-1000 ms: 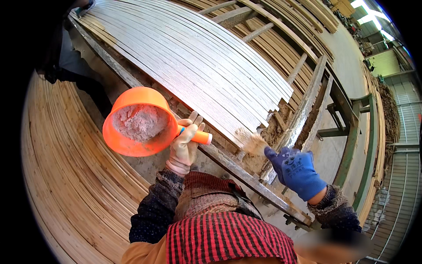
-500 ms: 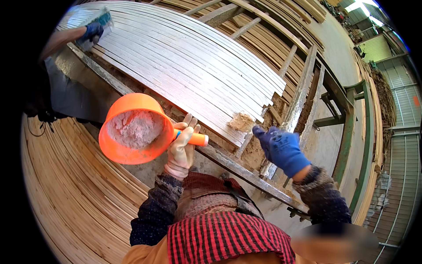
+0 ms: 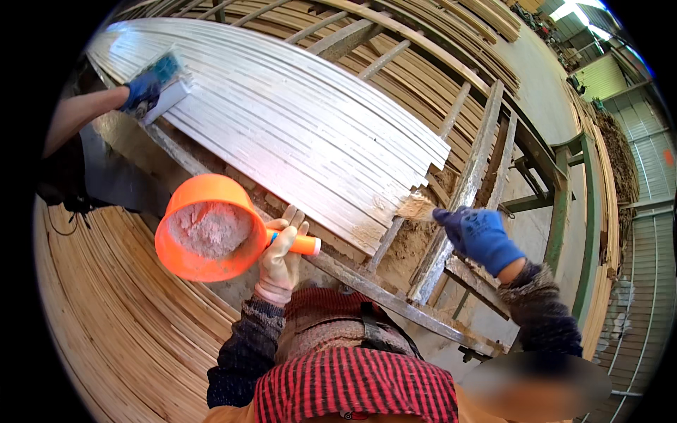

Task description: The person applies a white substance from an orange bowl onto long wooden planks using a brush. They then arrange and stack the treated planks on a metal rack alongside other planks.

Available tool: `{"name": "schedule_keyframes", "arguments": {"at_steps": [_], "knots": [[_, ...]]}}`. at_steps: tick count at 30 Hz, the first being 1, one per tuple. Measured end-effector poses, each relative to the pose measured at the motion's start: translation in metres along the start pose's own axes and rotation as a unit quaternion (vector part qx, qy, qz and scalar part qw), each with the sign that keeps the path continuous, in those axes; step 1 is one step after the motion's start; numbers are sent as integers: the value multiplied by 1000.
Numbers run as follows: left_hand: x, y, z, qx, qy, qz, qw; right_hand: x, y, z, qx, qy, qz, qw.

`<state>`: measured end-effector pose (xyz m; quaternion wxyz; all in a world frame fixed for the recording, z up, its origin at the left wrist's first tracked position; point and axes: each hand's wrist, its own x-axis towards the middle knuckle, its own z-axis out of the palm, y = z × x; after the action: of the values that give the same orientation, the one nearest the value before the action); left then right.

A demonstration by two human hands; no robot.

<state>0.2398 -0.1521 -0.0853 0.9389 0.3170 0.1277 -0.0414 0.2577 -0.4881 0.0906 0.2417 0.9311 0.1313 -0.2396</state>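
My left hand [image 3: 280, 259], in a cream glove, is closed around the short handle [image 3: 302, 244] of an orange plastic dipper [image 3: 185, 250]. Lumpy pinkish-white paste or powder [image 3: 211, 230] fills part of the dipper, which is tilted so its mouth shows. My right hand [image 3: 479, 236], in a blue glove, is closed on a tan brush-like tool [image 3: 417, 206]; its handle is hidden in the fingers. The tool's fanned end is beside the stepped right ends of white-coated strips [image 3: 282, 120], which lie side by side. A tan smear [image 3: 370, 231] marks the nearest strip ends.
A co-worker's blue-gloved hand [image 3: 143, 92] holds a wide teal-and-white tool [image 3: 168, 81] over the strips' far left. A metal rack [image 3: 458, 190] bears the strips. Bare wooden strips [image 3: 120, 303] lie at lower left, with more stacked beyond the rack. Green posts [image 3: 560, 211] stand at right.
My right hand has moved right with the tan tool, off the strip ends. My left hand and the dipper sit slightly lower in view. The co-worker's hand and tool have come nearer.
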Motion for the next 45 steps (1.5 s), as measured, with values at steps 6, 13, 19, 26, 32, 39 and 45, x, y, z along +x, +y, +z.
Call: {"name": "schedule_keyframes", "arguments": {"at_steps": [6, 13, 19, 26, 32, 39, 45], "knots": [[2, -1, 8, 20, -6, -6, 1000, 62, -19, 76, 32, 218, 34, 975], [-4, 0, 11, 30, 12, 7, 999, 34, 41, 14, 35, 198, -22, 979], [-2, -2, 14, 30, 30, 2, 999, 48, 47, 36, 35, 96, 1, 995], [-1, -1, 11, 61, 34, 15, 997, 82, 71, 73, 46, 116, 55, 991], [-3, 0, 17, 53, 46, 15, 997, 69, 100, 38, 136, 156, 42, 977], [-1, -3, 6, 53, 40, 23, 998, 76, 122, 22, 71, 136, 68, 986], [-3, -8, 8, 66, 53, 31, 996, 70, 130, 44, 41, -99, 95, 990]]}}
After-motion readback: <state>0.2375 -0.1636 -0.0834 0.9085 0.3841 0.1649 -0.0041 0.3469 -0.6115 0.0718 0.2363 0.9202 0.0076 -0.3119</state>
